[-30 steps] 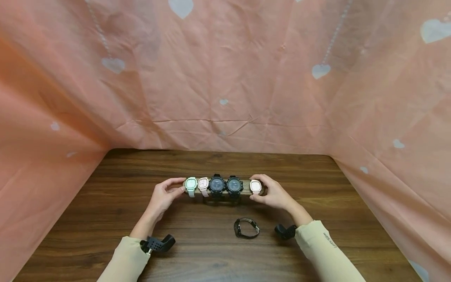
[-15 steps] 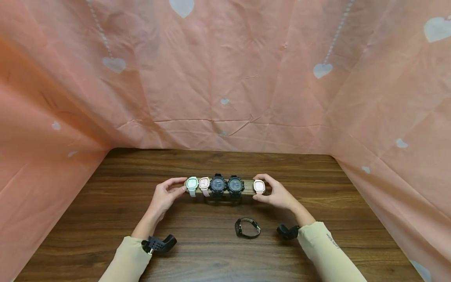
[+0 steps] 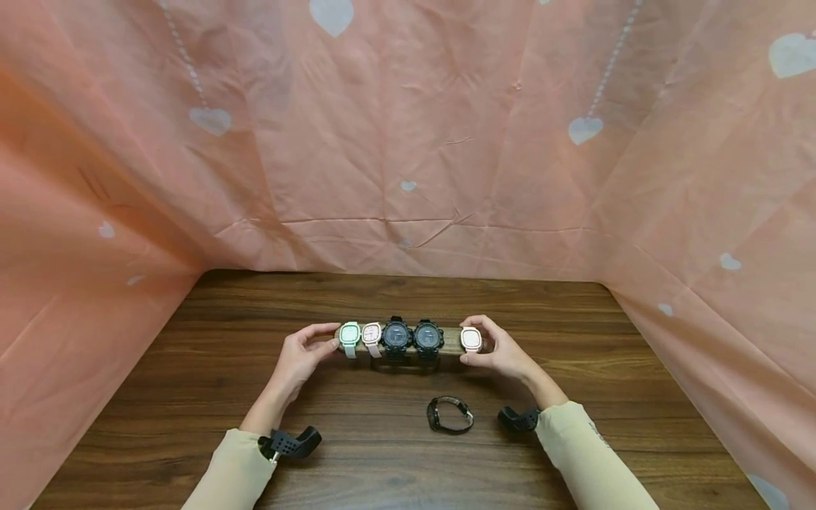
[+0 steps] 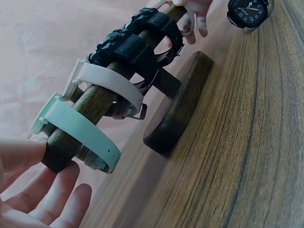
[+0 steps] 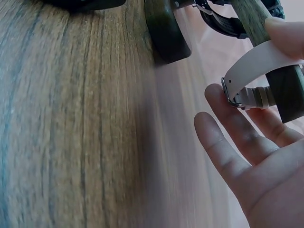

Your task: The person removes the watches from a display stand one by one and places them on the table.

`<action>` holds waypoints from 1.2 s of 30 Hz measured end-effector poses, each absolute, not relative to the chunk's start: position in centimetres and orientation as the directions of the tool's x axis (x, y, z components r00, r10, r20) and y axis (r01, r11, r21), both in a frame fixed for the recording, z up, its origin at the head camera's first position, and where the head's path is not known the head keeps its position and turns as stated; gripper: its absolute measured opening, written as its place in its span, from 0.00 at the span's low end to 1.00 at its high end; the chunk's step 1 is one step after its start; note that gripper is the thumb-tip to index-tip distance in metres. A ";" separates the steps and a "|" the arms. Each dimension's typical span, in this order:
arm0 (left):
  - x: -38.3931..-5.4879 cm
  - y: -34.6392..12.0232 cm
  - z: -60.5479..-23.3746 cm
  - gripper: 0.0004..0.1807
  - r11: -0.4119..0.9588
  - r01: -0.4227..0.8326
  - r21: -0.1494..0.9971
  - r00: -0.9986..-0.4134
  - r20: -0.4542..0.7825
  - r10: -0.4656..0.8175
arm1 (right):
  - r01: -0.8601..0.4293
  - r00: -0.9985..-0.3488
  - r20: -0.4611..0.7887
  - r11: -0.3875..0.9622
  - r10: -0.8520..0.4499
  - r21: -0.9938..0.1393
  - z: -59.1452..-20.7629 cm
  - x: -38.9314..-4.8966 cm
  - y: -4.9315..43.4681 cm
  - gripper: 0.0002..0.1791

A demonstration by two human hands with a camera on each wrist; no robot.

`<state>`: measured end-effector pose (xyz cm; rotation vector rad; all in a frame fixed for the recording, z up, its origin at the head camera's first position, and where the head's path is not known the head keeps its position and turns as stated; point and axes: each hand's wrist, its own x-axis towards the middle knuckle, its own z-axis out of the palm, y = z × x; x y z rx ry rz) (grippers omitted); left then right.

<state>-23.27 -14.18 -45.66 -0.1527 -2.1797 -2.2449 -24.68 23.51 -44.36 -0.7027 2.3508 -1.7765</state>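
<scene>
A wooden watch stand (image 3: 451, 341) with a horizontal bar carries several watches. My left hand (image 3: 298, 358) pinches the bar's left end, beside a mint-green watch (image 3: 350, 333). Along the bar follow a pale pink watch (image 3: 372, 333) and two chunky black watches (image 3: 397, 336). At the right end, my right hand (image 3: 501, 351) grips a pale watch with a rose-gold case (image 3: 471, 339). Seen from the right wrist, its buckled light strap (image 5: 256, 66) loops round the bar, with the thumb on the strap's upper side. A gap separates this watch from the black ones.
A black watch with a closed strap (image 3: 450, 415) lies on its side on the wooden table (image 3: 357, 467), in front of the stand. Pink cloth (image 3: 408, 142) with white hearts hangs behind and at both sides.
My right hand has slid the pale watch slightly rightward along the bar, widening the gap to the black watches. My left hand keeps its hold on the left end.
</scene>
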 end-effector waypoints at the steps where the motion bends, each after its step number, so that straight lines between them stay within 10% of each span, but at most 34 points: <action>1: -23.3 -14.2 -45.7 0.21 -0.032 0.074 0.997 -0.995 0.076 0.061 | -0.286 -0.887 0.180 0.198 -0.425 -0.938 -44.4 -24.7 23.6 0.30; 36: -23.3 -14.0 -45.7 0.20 -0.026 0.057 0.998 -0.997 0.058 0.045 | -0.308 -0.933 0.209 0.347 -0.293 -0.886 -44.9 -21.8 26.4 0.29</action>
